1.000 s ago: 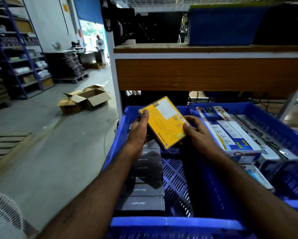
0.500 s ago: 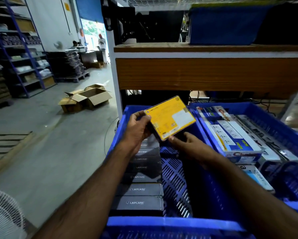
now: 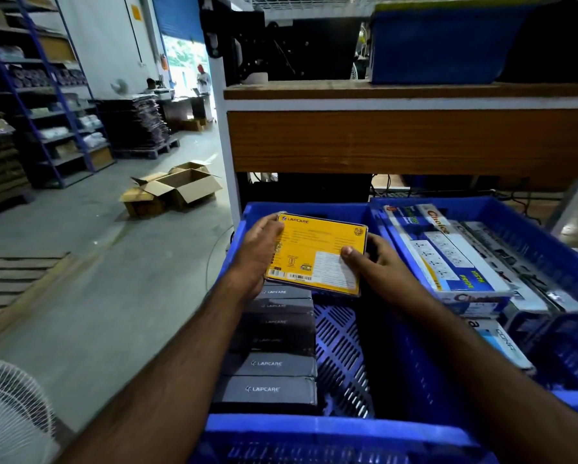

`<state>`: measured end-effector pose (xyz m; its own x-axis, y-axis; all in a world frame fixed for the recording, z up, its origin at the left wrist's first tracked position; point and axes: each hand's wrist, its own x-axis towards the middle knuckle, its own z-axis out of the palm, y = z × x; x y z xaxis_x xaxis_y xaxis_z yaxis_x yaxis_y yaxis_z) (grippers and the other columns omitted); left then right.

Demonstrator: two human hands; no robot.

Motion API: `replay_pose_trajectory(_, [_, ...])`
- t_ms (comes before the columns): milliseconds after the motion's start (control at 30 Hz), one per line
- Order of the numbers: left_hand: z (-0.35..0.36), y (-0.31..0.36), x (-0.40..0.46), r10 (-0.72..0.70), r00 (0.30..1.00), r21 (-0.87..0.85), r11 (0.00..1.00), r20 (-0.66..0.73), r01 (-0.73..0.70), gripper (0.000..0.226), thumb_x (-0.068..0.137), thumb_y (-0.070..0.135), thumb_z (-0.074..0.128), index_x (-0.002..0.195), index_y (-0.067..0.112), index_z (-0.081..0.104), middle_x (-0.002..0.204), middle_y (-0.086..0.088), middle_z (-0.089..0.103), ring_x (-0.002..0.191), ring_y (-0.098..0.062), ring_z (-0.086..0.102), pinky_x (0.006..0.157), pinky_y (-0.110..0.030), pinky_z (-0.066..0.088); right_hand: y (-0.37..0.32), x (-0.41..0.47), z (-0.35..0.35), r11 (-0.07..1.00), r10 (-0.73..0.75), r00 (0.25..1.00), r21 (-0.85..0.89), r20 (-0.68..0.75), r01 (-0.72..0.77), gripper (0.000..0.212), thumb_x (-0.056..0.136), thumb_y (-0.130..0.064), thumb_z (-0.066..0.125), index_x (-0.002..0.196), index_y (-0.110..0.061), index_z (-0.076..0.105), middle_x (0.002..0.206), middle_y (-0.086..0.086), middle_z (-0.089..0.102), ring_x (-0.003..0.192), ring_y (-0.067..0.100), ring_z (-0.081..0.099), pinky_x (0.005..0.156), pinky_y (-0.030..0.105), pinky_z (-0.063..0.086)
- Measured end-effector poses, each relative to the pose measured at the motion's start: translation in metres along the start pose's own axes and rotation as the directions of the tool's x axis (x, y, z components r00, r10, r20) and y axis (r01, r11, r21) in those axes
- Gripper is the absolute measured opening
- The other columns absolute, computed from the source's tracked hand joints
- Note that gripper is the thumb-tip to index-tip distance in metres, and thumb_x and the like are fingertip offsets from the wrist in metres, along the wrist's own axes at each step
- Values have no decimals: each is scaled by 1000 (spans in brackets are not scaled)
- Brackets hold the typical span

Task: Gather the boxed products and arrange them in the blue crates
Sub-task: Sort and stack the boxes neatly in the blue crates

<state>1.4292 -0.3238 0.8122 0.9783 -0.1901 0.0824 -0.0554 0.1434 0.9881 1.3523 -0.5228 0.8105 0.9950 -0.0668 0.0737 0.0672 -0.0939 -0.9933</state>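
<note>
A flat yellow Lapcare box (image 3: 316,252) is held level between both hands above the left blue crate (image 3: 334,430). My left hand (image 3: 259,252) grips its left edge; my right hand (image 3: 377,262) grips its lower right corner, thumb on the white label. Below it a row of several dark grey Lapcare boxes (image 3: 267,363) stands along the crate's left side, the far end hidden by the yellow box. The crate's perforated floor shows to the right of the row.
A second blue crate (image 3: 555,249) on the right holds long white and blue Choice boxes (image 3: 448,256). A wooden shelf (image 3: 408,139) overhangs behind the crates. Open cardboard cartons (image 3: 177,189) lie on the concrete floor left; a white fan (image 3: 9,413) sits bottom left.
The yellow box has been turned from a tilted, raised pose to nearly level and lowered towards the row of grey boxes. My right hand shifted from under it to its right corner.
</note>
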Motion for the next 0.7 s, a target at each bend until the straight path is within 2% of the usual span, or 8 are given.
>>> replay_pose_trajectory(167, [-5,3,-1,-26,998,57,998,51,23,26,100,28,47,124,21,54,102,-13,65,91,-30,65,77,-46,56,-1,3,1,998,60,998,-4,16,-60,36,95,-21,57,127,-16,43,108,6,64,83,11,68,58,22,55])
replay_pose_trajectory(267, [-9,7,-5,-7,997,97,995,72,0,21,99,29,49,117,21,57,95,-8,63,85,-27,63,70,-39,54,1,0,4,996,67,998,-61,12,-66,32,95,-29,57,121,-12,48,109,9,63,90,18,67,69,28,59])
replay_pose_trajectory(367, [-9,12,-10,-24,994,166,986,107,6,16,99,31,50,105,20,59,85,-5,60,76,-24,60,67,-35,51,-3,-6,2,990,-4,999,-138,36,9,40,92,-36,58,126,-15,51,115,6,61,91,13,65,65,23,57])
replay_pose_trajectory(433, [-9,14,-14,-95,984,169,983,151,69,26,99,39,47,88,20,61,74,-1,60,67,-20,59,67,-34,48,-8,-10,-3,989,57,990,-144,131,-38,46,87,-38,62,125,-12,57,119,15,63,94,19,65,78,34,57])
replay_pose_trajectory(500, [-11,16,-14,-193,962,92,980,194,178,47,99,49,43,70,19,65,70,-2,65,61,-16,63,69,-29,50,-12,-15,-10,986,139,962,-124,234,-112,50,80,-40,65,116,-4,63,117,27,63,93,31,61,90,48,48])
replay_pose_trajectory(567, [-15,13,-11,-240,954,60,971,181,233,54,97,57,40,76,16,68,80,-7,71,69,-19,68,75,-31,54,-14,-20,-14,984,163,945,-120,283,-134,42,78,-39,64,103,-5,65,101,21,69,85,27,62,82,43,52])
replay_pose_trajectory(633, [-19,9,-9,-274,951,135,957,142,256,52,97,58,39,88,15,67,88,-11,70,78,-26,67,77,-37,53,-14,-25,-15,988,151,920,-92,361,-126,27,78,-34,64,89,-10,61,80,4,67,72,17,62,63,30,55])
replay_pose_trajectory(700, [-22,2,-6,-311,942,224,934,124,279,47,98,54,42,96,14,67,97,-14,70,88,-31,68,82,-39,54,-12,-29,-12,990,138,899,-91,416,-110,22,76,-30,67,83,-12,55,72,-1,61,66,12,58,56,28,54])
